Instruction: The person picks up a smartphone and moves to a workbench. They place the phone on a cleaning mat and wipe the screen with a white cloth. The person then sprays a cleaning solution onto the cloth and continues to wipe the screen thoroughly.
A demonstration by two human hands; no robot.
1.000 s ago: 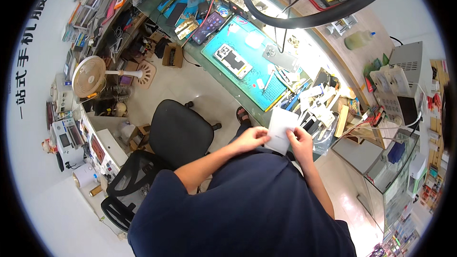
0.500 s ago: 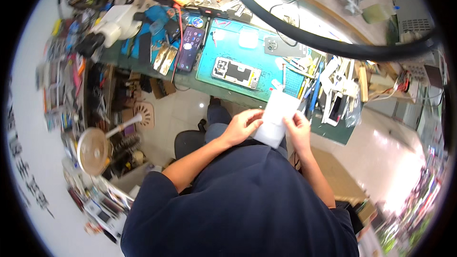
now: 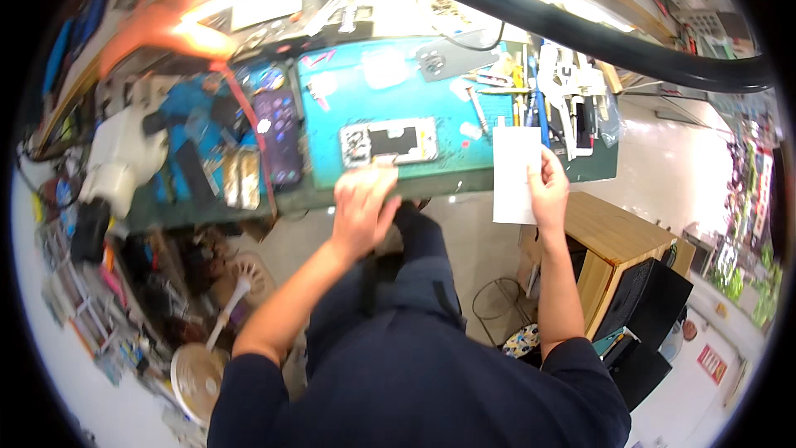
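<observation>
A flat white rectangular sheet (image 3: 510, 187), with a small tab on its upper edge, is upright in my right hand (image 3: 549, 191), thumb and fingers closed on its right side. My left hand (image 3: 361, 211), a little blurred, reaches over the front edge of the blue work mat (image 3: 327, 149). Its fingers stretch forward and its thumb stands apart, with nothing seen in it. Just beyond the fingertips lies an opened smartphone (image 3: 394, 141), its inner parts bare around a black battery. Whether the fingertips touch it I cannot tell.
Left of the mat lies a dark smartphone (image 3: 278, 145) with a red cable (image 3: 249, 116) beside it. A white microscope (image 3: 124, 153) stands further left. Tweezers and tools (image 3: 539, 91) crowd the right. A black hose-like arm (image 3: 531, 12) crosses above. A wooden cabinet (image 3: 618, 224) stands at right.
My left hand has left the white sheet and moved forward-left to the opened smartphone. My right hand alone now holds the sheet, further right and more upright. The head view has shifted.
</observation>
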